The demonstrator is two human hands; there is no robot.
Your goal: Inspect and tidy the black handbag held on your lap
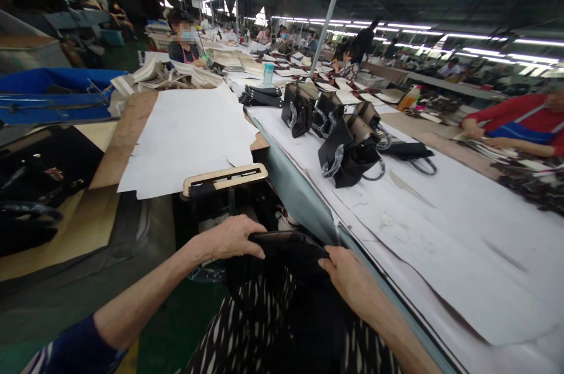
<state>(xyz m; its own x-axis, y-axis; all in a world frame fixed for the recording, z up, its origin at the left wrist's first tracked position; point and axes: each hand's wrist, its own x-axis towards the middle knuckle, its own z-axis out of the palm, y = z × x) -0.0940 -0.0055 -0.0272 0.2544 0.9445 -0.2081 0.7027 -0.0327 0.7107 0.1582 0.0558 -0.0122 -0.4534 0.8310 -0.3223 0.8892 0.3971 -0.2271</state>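
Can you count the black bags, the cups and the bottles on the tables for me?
Black handbags: 4
Pale blue cup: 1
Yellow bottle: 1
Total: 6

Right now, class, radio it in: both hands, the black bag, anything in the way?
Left hand, right hand on top edge of black bag. Paper-covered table edge beside right hand. Nothing blocking.

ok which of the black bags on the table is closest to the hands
The black handbag at the front of the row on the white-covered table, nearest the left hand and right hand; the other bags sit farther along.
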